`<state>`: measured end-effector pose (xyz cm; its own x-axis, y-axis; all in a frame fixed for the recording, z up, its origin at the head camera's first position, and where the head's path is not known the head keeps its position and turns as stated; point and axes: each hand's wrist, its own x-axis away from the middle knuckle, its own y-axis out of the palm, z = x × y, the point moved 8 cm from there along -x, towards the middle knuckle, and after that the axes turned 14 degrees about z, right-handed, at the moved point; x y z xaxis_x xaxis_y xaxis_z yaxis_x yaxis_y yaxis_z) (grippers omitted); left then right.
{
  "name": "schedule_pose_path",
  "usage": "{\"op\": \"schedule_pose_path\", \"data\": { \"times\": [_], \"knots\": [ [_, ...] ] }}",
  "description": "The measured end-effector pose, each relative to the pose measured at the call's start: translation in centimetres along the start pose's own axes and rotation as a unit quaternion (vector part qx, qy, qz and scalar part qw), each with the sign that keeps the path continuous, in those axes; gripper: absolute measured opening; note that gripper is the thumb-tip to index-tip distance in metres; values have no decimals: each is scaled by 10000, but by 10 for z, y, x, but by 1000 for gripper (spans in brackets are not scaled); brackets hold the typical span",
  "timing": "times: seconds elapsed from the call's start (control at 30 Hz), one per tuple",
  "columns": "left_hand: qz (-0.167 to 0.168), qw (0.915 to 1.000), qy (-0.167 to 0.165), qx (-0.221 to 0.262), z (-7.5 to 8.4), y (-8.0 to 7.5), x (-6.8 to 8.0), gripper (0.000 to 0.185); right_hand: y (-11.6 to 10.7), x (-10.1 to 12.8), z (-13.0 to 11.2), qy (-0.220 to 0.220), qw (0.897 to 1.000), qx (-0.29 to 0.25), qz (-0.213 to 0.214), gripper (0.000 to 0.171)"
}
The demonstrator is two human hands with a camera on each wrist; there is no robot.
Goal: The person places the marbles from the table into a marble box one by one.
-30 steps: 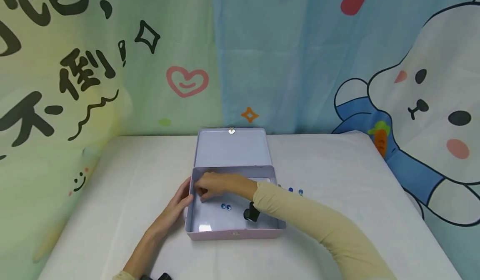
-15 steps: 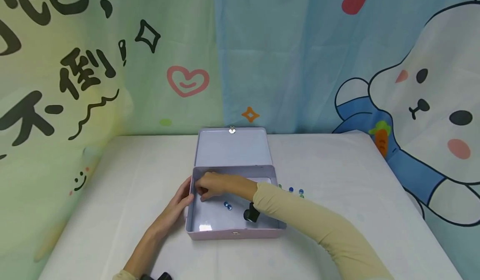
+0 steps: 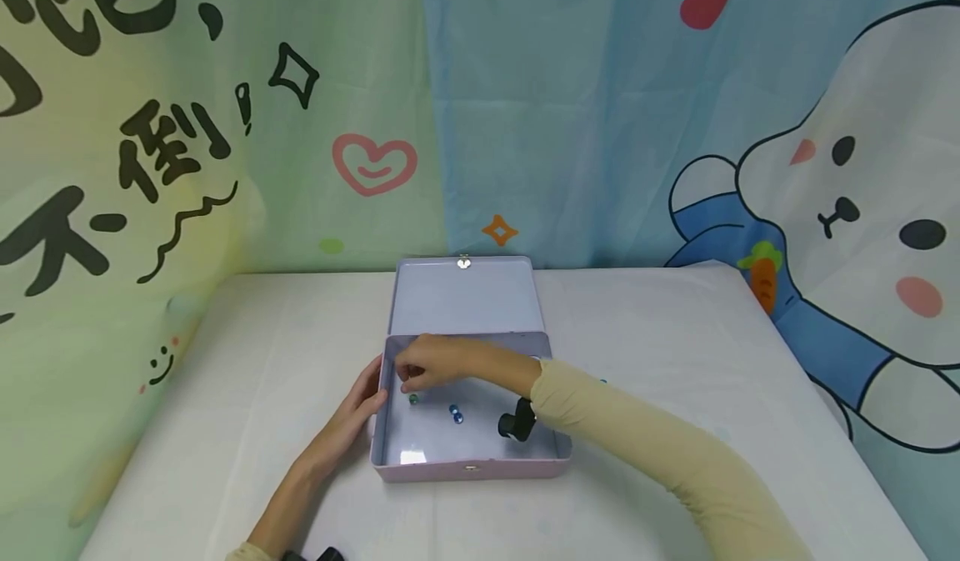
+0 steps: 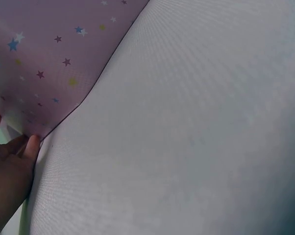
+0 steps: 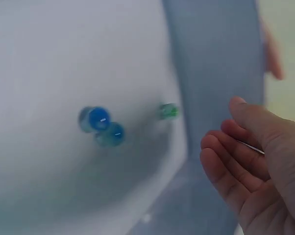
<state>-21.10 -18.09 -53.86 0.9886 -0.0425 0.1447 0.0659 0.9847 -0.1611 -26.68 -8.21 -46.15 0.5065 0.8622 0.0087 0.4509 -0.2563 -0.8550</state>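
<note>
A lilac metal box [image 3: 471, 468] stands on the table with its hinged lid [image 3: 467, 296] raised at the back. Against its left wall rests my left hand [image 3: 352, 407], thumb at the rim. In the left wrist view that hand [image 4: 12, 169] touches the star-printed outside of the box [image 4: 54, 58]. My right hand [image 3: 433, 361] hovers inside the box near the left wall, its fingers [image 5: 226, 169] loosely bent and holding nothing. Just below it a green marble [image 3: 413, 399] lies on the bottom. Two blue marbles [image 5: 99, 118] sit close together nearer the middle.
A white cloth [image 3: 300, 336] covers the table. Right of the box, a bit of a marble [image 3: 603, 381] shows above the right sleeve [image 3: 637, 428]. A black wrist camera [image 3: 517, 421] sits under the right wrist, over the box. A printed curtain [image 3: 525, 127] hangs behind.
My right hand has lifted and drawn back slightly, and a green marble now shows below it. The blue marbles have shifted a little. The sleeve now covers most marbles on the cloth.
</note>
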Motion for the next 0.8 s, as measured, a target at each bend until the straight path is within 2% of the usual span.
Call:
{"op": "schedule_pose_path", "data": {
  "times": [0.17, 0.27, 0.33, 0.43, 0.57, 0.73, 0.8],
  "knots": [
    [12, 10000, -11, 14, 0, 1, 0, 58, -30, 23, -16, -174, 9987, -377, 294, 10],
    [32, 10000, 15, 22, 0, 1, 0, 59, -49, 46, -22, -123, 9940, -834, 700, 10],
    [41, 10000, 51, 38, 0, 1, 0, 58, -60, 64, -26, -26, 9871, -1204, 1054, 9],
    [20, 9999, 94, 85, 1, 1, 1, 58, -70, 94, -29, 155, 9697, -1780, 1668, 9],
    [-26, 9999, 130, 88, 1, 1, 1, 57, -78, 139, -30, 343, 9410, -2268, 2488, 7],
    [9, 9999, 128, 66, 1, 0, 1, 58, -86, 200, -10, 605, 9080, -2363, 3406, 7],
    [26, 9999, 120, 58, 1, -1, 2, 58, -84, 224, 6, 942, 8941, -2282, 3738, 9]
  ]
}}
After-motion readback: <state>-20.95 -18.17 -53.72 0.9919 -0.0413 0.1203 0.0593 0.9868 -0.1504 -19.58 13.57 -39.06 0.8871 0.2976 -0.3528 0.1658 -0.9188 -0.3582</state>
